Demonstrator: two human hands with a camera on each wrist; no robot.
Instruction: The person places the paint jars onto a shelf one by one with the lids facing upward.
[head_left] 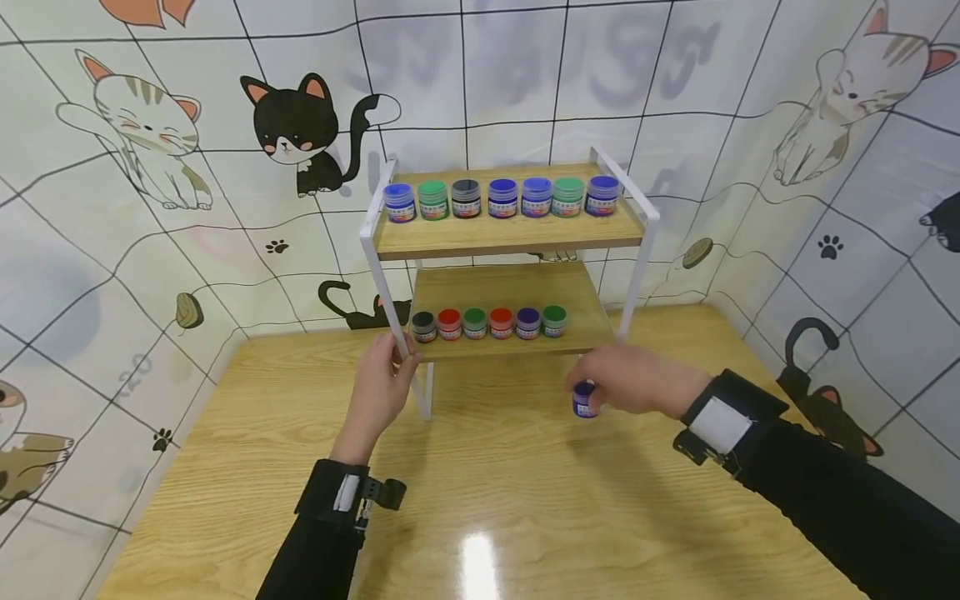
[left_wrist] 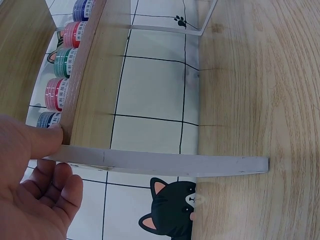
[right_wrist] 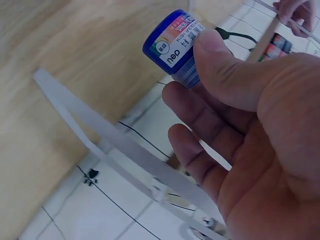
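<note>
My right hand (head_left: 633, 379) pinches a small blue paint jar (right_wrist: 176, 45) between thumb and fingers, in front of the rack's right leg. The jar's printed label faces the right wrist camera. My left hand (head_left: 378, 383) grips the left front post of the two-tier rack (head_left: 510, 243), where the lower shelf meets it. In the left wrist view, the thumb lies on the shelf's front edge and the other fingers curl below the post (left_wrist: 165, 162). On the lower shelf (head_left: 495, 287) stands a row of black, red, green and purple paint jars (head_left: 501, 323).
Along the upper shelf sits a row of blue, green and black-lidded jars (head_left: 502, 198). The rack's white metal frame stands on a wood-grain table (head_left: 480, 475). Behind and at both sides hangs a white gridded sheet (head_left: 510, 75) with cartoon cats.
</note>
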